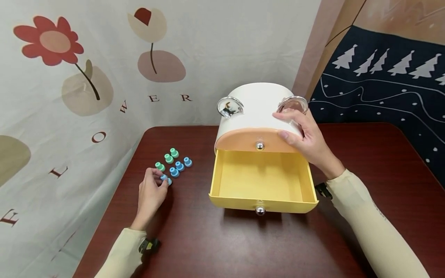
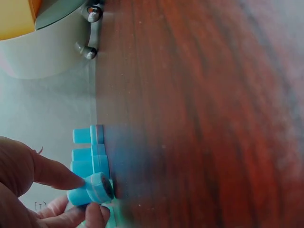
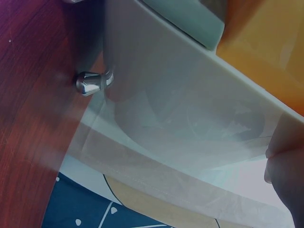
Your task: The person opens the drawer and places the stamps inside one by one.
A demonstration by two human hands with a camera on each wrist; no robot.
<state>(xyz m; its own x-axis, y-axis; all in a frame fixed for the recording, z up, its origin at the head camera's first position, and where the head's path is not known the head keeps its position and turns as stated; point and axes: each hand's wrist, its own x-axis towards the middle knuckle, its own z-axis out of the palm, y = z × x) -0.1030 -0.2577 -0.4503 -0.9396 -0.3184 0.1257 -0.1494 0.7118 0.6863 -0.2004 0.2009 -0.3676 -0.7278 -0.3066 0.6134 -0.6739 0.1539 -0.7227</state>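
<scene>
At the left of the table, my left hand [image 1: 150, 195] pinches a small blue toy stamp [image 2: 97, 189] between thumb and fingers. In the left wrist view this stamp is tilted, its dark round base turned outward. Close by stand more blue stamps [image 1: 179, 166] and three green stamps [image 1: 168, 158]. My right hand [image 1: 311, 141] grips the right shoulder of a white drawer cabinet [image 1: 260, 98], fingers on top and thumb on the orange upper drawer front [image 1: 243, 139]. Below it, the yellow drawer [image 1: 257, 175] is pulled out, with nothing visible inside.
Two round silver ears [image 1: 230, 107] stick up from the cabinet, and silver knobs [image 1: 260, 210] sit on the drawer fronts. Small metal feet [image 3: 89, 83] show beneath it. Behind the dark red table [image 1: 194, 239] hangs a flower-print cloth [image 1: 215, 46].
</scene>
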